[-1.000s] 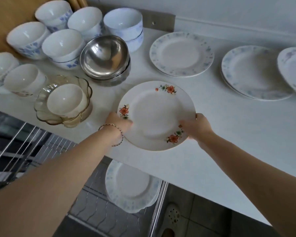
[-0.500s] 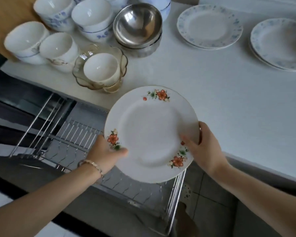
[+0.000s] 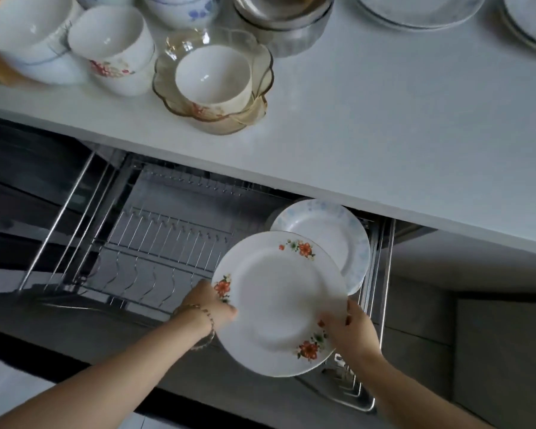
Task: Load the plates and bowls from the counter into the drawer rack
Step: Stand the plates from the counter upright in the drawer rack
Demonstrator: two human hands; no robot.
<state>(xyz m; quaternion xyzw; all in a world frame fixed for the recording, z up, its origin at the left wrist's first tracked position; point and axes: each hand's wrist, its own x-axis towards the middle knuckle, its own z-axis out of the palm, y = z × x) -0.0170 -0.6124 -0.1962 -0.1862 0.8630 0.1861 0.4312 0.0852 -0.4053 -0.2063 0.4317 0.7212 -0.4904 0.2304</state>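
Observation:
A white plate with orange flowers (image 3: 279, 301) hangs over the right end of the pulled-out wire drawer rack (image 3: 155, 243). My left hand (image 3: 209, 301) grips its left rim and my right hand (image 3: 350, 329) grips its lower right rim. Just behind it a white plate with pale blue flowers (image 3: 325, 233) stands in the rack, partly hidden by the held plate. On the white counter (image 3: 384, 119) above sit several white bowls (image 3: 112, 41), one of them (image 3: 212, 75) inside a glass bowl (image 3: 254, 60), and stacked steel bowls (image 3: 291, 23).
More blue-patterned plates (image 3: 421, 10) lie at the counter's far right edge of view. The rack's left and middle wire slots hold nothing. The counter's front edge overhangs the back of the drawer. Grey floor lies to the right of the drawer.
Both hands lifted the flowered plate off the counter and carried it down over the rack's right end, next to the blue-patterned plate. The view tilted down toward the drawer.

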